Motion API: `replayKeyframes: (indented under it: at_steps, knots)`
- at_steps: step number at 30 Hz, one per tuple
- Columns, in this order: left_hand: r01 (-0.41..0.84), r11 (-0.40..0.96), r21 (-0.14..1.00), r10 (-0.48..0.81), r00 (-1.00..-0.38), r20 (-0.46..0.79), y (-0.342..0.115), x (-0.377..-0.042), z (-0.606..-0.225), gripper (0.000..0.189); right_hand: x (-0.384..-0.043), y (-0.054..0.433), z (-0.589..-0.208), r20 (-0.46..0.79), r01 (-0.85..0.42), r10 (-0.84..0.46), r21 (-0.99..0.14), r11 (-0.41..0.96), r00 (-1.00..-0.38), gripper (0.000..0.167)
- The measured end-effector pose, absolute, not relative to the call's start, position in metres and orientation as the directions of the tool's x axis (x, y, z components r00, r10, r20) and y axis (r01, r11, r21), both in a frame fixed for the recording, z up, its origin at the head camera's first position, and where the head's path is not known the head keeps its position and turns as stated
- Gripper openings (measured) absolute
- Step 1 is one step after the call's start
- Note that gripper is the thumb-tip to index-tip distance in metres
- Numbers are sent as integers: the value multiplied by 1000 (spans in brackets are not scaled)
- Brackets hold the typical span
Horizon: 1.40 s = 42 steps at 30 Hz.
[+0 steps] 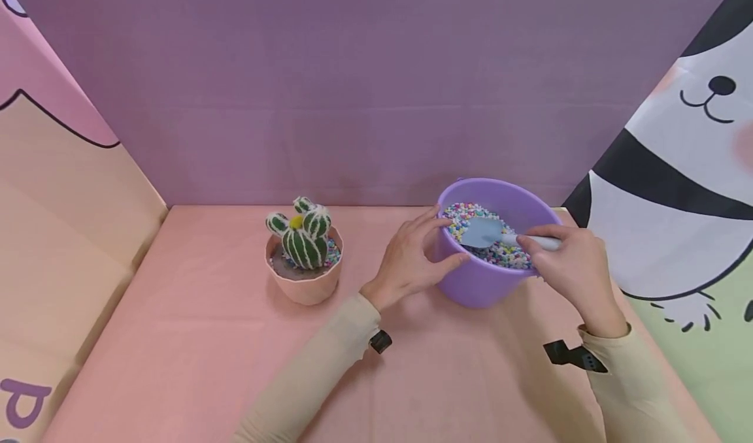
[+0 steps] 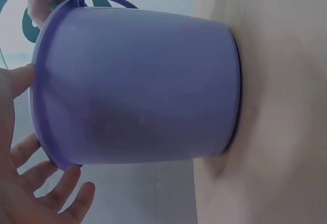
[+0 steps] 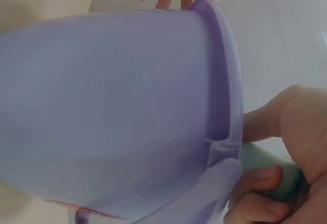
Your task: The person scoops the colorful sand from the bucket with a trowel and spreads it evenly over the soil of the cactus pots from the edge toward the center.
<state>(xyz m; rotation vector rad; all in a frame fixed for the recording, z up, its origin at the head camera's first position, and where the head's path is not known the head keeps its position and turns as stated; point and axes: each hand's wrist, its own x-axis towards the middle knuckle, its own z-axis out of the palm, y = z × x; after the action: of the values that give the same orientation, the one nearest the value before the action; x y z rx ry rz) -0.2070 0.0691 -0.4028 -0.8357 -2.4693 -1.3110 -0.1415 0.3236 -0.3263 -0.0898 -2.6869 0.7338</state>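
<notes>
A purple bucket (image 1: 479, 286) stands on the table with many small multicoloured beads (image 1: 470, 214) inside. My right hand (image 1: 573, 266) grips the white handle of a small trowel (image 1: 482, 232) over the bucket's right rim. The trowel's light blue blade lies over the beads, inside the bucket. At the bucket's left side, my left hand (image 1: 412, 253) touches the rim with spread fingers and thumb; its lower fingers extend past the rim in the left wrist view. To the left stands a pink pot (image 1: 308, 291) holding a green, white-striped cactus (image 1: 304, 247), with some beads around its base.
Pink cloth covers the table (image 1: 206, 351). A purple backdrop (image 1: 353, 90) rises right behind the bucket and pot. On the right is a panel with a panda drawing (image 1: 676, 234), and on the left a beige and pink panel (image 1: 53, 221). The bucket's handle (image 3: 204, 193) hangs at its side.
</notes>
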Motion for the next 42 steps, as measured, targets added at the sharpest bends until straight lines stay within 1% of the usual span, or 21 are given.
replayKeyframes:
  at_steps: [5,9,15,19,26,30,37,39,42]
  knots:
    - [563,441,699,375,-823,426,66,-206,-401,66,-143,324,-327,276,-32,136,-530,847,-952,35]
    - [554,452,699,374,-830,415,64,-205,-400,66,-141,326,-329,267,-40,127,-545,838,-955,37]
    - [569,479,668,387,-820,421,65,-205,-402,66,-134,334,-328,257,6,177,-552,834,-950,38]
    - [566,486,666,386,-823,417,65,-205,-401,66,-131,341,-330,263,11,211,-601,799,-942,40]
    - [551,448,705,370,-831,414,65,-206,-403,65,-128,346,-335,246,37,298,-712,702,-922,41]
    - [545,449,708,361,-835,415,66,-205,-404,65,-125,346,-338,252,34,344,-763,646,-904,36]
    - [549,462,697,352,-835,424,68,-204,-403,65,-122,347,-342,222,17,403,-858,513,-888,17]
    - [550,463,695,351,-834,426,68,-203,-403,65,-121,348,-343,217,16,408,-868,497,-887,14]
    - [547,460,699,349,-836,424,68,-202,-403,65,-119,350,-343,206,24,412,-872,489,-888,16]
